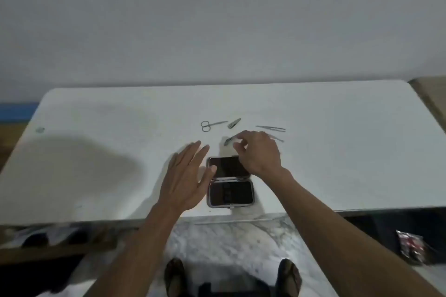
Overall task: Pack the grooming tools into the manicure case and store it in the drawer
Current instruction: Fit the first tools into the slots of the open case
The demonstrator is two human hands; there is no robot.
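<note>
While case (230, 194) lies open near table (96, 152) edge, left hand (185, 176) splayed, right hand (259, 152) grip pinching clipper (228, 140)

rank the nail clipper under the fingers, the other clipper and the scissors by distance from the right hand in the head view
From the right hand:
1. Nail clipper, at its fingertips.
2. Second clipper, just beyond, farther back.
3. Scissors, farthest, back and left.

A white rectangular worktop (96, 152) stands against a plain pale wall (217, 19), above a marbled grey-white floor (229, 241), with a small red-and-black packet (410, 246) lying at the near right.
</note>
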